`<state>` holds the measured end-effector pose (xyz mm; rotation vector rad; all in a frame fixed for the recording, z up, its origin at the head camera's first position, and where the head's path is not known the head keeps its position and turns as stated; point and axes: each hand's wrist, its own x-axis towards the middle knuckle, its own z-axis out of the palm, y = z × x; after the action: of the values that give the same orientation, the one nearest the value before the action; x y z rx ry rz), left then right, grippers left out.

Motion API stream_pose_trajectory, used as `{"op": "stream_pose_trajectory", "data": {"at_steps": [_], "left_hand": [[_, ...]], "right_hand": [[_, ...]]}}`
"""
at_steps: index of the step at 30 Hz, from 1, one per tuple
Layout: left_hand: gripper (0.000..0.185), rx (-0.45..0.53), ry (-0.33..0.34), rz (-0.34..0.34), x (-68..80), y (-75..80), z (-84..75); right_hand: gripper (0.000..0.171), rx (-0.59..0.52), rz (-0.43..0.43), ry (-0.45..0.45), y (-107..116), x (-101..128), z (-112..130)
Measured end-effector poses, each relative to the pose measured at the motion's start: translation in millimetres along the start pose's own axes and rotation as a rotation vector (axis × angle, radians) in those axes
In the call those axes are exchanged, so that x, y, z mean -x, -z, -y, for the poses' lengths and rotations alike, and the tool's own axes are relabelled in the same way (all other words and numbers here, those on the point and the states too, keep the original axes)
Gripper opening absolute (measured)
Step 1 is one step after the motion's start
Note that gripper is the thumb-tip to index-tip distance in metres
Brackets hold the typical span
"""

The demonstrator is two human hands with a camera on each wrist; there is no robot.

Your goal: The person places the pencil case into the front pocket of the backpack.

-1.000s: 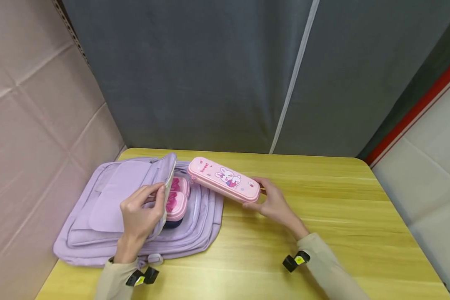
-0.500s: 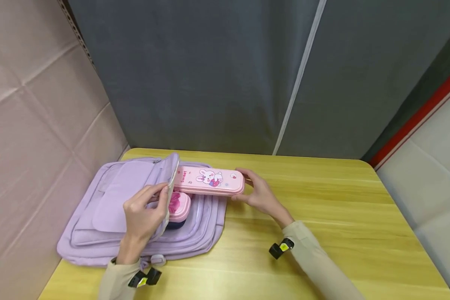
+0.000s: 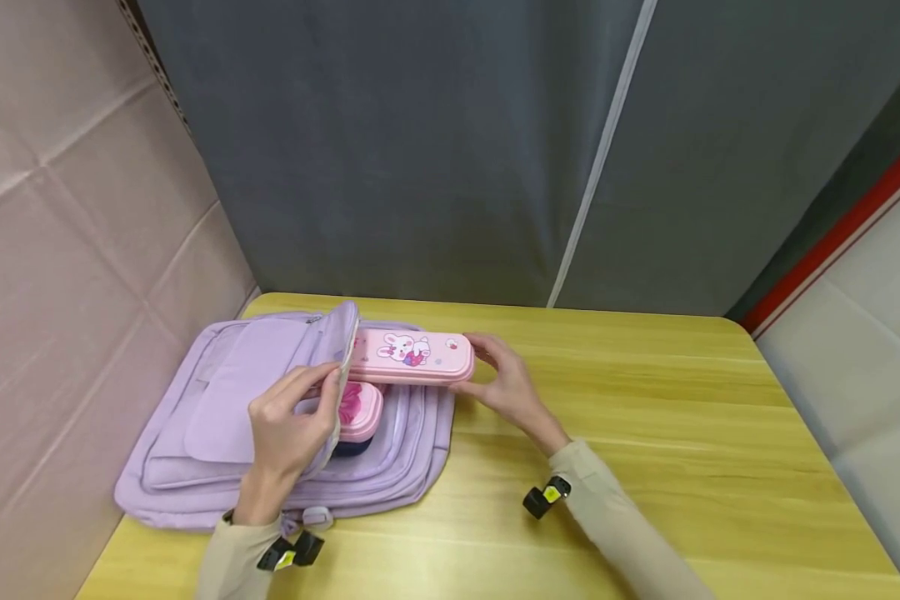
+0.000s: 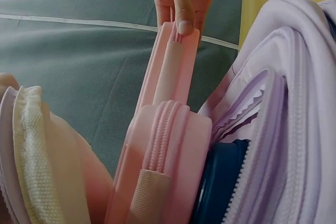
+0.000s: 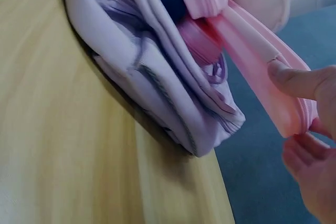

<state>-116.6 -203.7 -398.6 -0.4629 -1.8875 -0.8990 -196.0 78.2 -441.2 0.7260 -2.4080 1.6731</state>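
Observation:
A lilac backpack point(image 3: 217, 417) lies flat on the yellow wooden table point(image 3: 645, 433). My left hand point(image 3: 288, 429) grips the lifted front flap point(image 3: 341, 367) and holds the main compartment wide. My right hand point(image 3: 498, 383) pinches the far end of a pink pencil case point(image 3: 412, 357) with a rabbit print, whose near end sits inside the opening. Below it in the bag lies a pink zipped case point(image 3: 358, 410) on a dark blue item point(image 4: 223, 182). The left wrist view shows the pencil case point(image 4: 168, 77) above the zipped case point(image 4: 168, 156). The right wrist view shows my thumb point(image 5: 296, 80) on the pencil case point(image 5: 262, 72).
A grey curtain point(image 3: 435, 142) hangs behind the table. A pink padded wall point(image 3: 60, 250) stands close on the left. A white panel with a red stripe point(image 3: 840, 225) borders the right. Bare tabletop stretches to the right of the backpack.
My right hand has carried the pencil case leftward and levelled it, sliding its near end into the backpack's opening. My left hand still holds the flap up.

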Motion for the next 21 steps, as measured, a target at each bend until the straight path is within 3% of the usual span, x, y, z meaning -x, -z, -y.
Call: {"op": "stream_pose_trajectory", "data": {"at_steps": [3,6,14,21], "left_hand": [[0.014,0.008,-0.004,0.029,-1.7,0.2,-0.5],[0.014,0.016,-0.01,0.062,-2.4,-0.1,-0.8],[0.013,0.016,-0.011,0.09,-2.4,-0.7,-1.3],[0.013,0.012,-0.044,0.097,-5.1,-1.8,-0.9]], "right_hand": [[0.074,0.1,-0.029,0.021,-8.1,1.2,2.0],[0.074,0.117,-0.027,0.045,-16.0,2.4,3.4],[0.062,-0.159,0.038,-0.004,-23.2,6.3,3.1],[0.038,-0.227,-0.013,-0.021,-26.9,1.1,5.4]]}}
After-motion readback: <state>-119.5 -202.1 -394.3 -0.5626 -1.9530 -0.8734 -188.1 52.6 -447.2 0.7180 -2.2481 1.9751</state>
